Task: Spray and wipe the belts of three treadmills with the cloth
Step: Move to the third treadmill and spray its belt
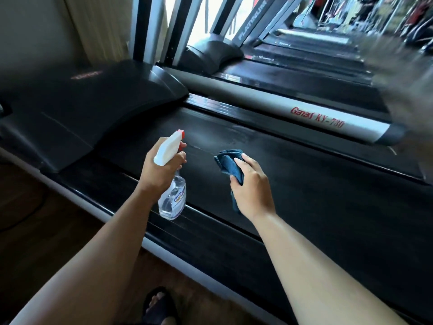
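Note:
The nearest treadmill's black belt (293,184) runs across the middle of the head view, with a pale misty patch near its front end. My left hand (159,170) grips a clear spray bottle (172,198) with a white trigger head and red nozzle, a finger on the trigger, the nozzle aimed over the belt. My right hand (251,186) holds a folded dark blue cloth (230,165) just above the belt, to the right of the bottle. A second treadmill's belt (293,85) lies behind, and a third belt (304,52) beyond it.
The black motor hood (93,102) covers the near treadmill's front at left. A silver side rail (281,106) with red lettering separates the first two belts. Grey uprights (250,19) rise at the back. Wooden floor (46,231) and my sandalled foot (159,303) are at the bottom.

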`<state>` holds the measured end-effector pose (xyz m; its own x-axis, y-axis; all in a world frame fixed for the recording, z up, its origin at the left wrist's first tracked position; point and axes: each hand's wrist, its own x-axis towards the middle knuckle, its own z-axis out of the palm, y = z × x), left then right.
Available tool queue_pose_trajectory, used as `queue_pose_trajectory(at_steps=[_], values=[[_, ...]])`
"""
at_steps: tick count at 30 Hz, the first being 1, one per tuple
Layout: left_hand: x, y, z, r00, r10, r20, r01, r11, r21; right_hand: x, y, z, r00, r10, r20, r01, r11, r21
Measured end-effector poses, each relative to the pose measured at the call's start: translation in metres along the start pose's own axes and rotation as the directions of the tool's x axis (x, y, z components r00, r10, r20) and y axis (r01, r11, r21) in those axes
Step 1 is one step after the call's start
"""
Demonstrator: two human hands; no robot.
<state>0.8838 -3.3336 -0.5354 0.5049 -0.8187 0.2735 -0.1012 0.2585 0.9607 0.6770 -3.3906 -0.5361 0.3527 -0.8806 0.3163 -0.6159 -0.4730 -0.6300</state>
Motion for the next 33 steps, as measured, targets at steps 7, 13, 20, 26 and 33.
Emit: queue_pose_trajectory(at_steps=[7, 13, 20, 26, 33], values=[[-0.052, 0.036, 0.066, 0.994, 0.006, 0.111, -0.004, 1.000, -0.018, -0.046, 0.009, -0.078, 0.992, 0.054, -0.111, -0.060, 0.997, -0.044], [-0.092, 0.055, 0.117, 0.967, -0.003, 0.254, 0.016, 0.999, -0.049, -0.091, 0.027, -0.130, 0.979, 0.086, -0.185, -0.102, 0.991, -0.083], [-0.103, 0.058, 0.188, 0.933, -0.030, 0.358, 0.053, 0.997, -0.056, -0.100, 0.072, -0.166, 0.956, 0.147, -0.255, -0.172, 0.982, -0.079], [-0.069, 0.049, 0.266, 0.897, -0.019, 0.442, 0.038, 0.999, -0.033, -0.059, 0.124, -0.187, 0.939, 0.204, -0.275, -0.228, 0.972, -0.060], [-0.031, 0.091, 0.344, 0.860, 0.018, 0.510, -0.026, 1.000, 0.009, -0.027, 0.144, -0.258, 0.900, 0.299, -0.319, -0.321, 0.947, -0.017]])
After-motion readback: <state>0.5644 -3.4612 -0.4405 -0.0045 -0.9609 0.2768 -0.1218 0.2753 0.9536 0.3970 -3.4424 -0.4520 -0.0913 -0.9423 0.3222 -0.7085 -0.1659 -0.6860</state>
